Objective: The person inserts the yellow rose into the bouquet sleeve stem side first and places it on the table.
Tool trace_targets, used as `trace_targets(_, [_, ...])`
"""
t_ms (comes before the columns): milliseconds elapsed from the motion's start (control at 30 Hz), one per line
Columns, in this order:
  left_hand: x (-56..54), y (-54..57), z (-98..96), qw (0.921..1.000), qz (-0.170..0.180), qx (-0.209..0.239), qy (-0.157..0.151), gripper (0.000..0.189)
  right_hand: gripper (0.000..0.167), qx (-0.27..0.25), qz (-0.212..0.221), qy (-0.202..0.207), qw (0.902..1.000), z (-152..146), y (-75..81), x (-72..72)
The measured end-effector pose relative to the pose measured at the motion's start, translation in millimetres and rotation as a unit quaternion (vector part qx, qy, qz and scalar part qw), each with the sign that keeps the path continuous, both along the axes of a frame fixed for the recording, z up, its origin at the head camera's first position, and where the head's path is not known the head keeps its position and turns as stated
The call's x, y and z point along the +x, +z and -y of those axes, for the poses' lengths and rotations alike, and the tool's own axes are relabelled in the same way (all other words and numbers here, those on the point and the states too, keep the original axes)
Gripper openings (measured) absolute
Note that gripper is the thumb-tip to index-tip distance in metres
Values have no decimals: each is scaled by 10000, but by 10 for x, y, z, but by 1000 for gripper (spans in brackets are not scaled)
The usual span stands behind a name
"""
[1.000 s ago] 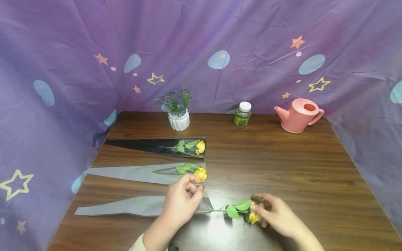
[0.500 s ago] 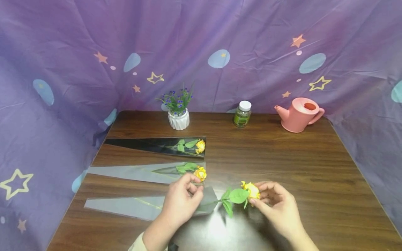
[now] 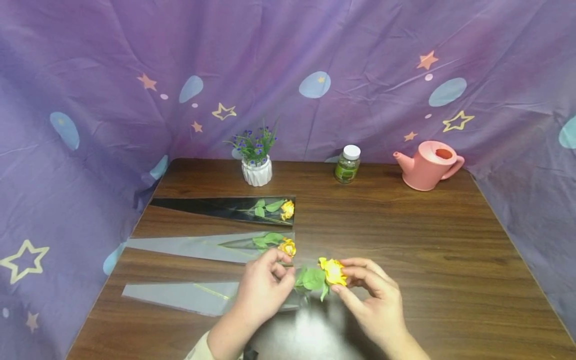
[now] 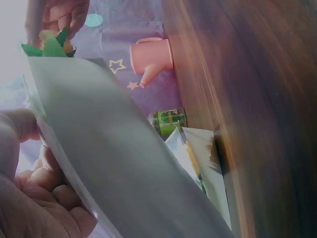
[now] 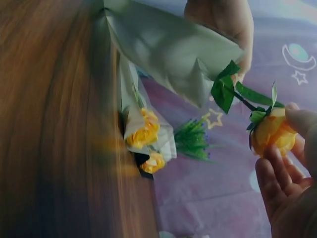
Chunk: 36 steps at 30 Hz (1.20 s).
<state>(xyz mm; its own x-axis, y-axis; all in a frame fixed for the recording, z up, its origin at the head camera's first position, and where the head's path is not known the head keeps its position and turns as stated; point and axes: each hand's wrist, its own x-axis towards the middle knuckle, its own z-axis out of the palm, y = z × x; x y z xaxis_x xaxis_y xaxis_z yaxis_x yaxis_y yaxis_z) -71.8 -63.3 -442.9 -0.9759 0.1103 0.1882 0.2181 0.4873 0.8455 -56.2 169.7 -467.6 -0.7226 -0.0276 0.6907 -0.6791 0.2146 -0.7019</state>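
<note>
A yellow rose [image 3: 334, 272] with green leaves is held by its bloom in the fingers of my right hand [image 3: 375, 302]. Its stem runs leftward into the mouth of a grey-white flower sleeve [image 3: 180, 297], while the bloom is outside. My left hand [image 3: 265, 285] pinches the sleeve's edge near that mouth. In the left wrist view the sleeve [image 4: 99, 124] is raised off the table, with leaves [image 4: 54, 47] at its opening. The right wrist view shows fingertips around the rose [image 5: 275, 131]; the stem inside the sleeve is mostly hidden.
Behind the hands lie another grey sleeve [image 3: 180, 245] and a black sleeve [image 3: 193, 206], each with a yellow rose. Along the table's back edge stand a white flowerpot [image 3: 257, 172], a white-capped jar [image 3: 347, 165] and a pink watering can [image 3: 425, 167].
My right hand has lifted the rose and moved it left, so more of its stem is in the sleeve. The sleeve's narrow end has shifted slightly right. My left hand stays nearly in place.
</note>
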Motion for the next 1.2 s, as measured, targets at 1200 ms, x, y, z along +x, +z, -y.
trace_targets(1200, [-20,7,-45,9885,-1510,24,-86,20,44,1029,152,282,9942,334,-88,132])
